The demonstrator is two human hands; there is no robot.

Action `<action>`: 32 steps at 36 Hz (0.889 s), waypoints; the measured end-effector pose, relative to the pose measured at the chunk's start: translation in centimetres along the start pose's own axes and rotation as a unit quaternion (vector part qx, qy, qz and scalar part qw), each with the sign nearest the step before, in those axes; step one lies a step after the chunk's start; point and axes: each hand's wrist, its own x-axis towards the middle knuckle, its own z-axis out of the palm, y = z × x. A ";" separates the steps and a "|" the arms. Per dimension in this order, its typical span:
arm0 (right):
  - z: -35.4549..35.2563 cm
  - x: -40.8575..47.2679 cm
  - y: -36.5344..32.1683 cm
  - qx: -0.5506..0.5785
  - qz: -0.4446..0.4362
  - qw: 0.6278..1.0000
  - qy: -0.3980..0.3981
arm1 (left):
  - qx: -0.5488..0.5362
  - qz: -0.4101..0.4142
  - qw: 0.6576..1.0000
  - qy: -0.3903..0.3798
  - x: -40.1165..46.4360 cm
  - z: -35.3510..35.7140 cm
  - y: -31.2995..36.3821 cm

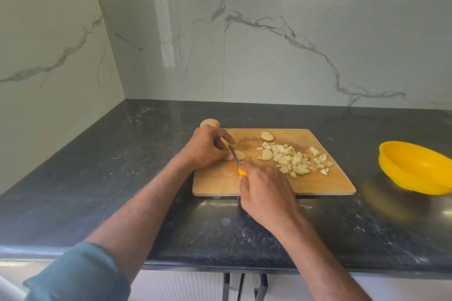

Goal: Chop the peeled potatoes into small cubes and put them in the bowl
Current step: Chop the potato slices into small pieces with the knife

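- Far left, just off the board's back corner, a whole potato [209, 123] sat on the counter [97, 178], not cut yet. My left hand partly hid it.
- My left hand [205, 151] was curled down over a potato piece [239, 154] on the board [220, 183], fingertips pinning it. Only a small bit of it poked out on the right side of my fingers.
- The knife [234, 155] came in right against that piece, blade running away from me, tip up by my left fingers. So the cut line was basically touching my fingertips, not much room there imo.
- My right hand [265, 193] was wrapped tight round the yellow handle, closer to me than the piece. It was the hand doing the cutting; the left just held.
- Further right on the board was one slice [267, 136] on its own near the back, then the cube pile [296, 160] spread toward the right edge.
- Far right, well apart from the board, the bowl [415, 168] sat on the counter. As far as I could see inside it, nothing was in there, so all the cubes still needed moving over.
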 end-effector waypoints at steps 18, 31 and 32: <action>-2.5 -1.6 0.8 0.049 0.053 0.995 0.075 | -0.012 -0.038 0.999 -0.001 -0.1 -0.4 -0.5; 0.6 0.9 0.1 -0.016 0.027 0.999 0.021 | -0.025 -0.047 0.998 0.024 0.0 -0.5 -0.6; 0.6 0.9 0.0 -0.020 0.028 0.999 0.016 | -0.026 -0.047 0.998 0.025 0.0 -0.5 -0.6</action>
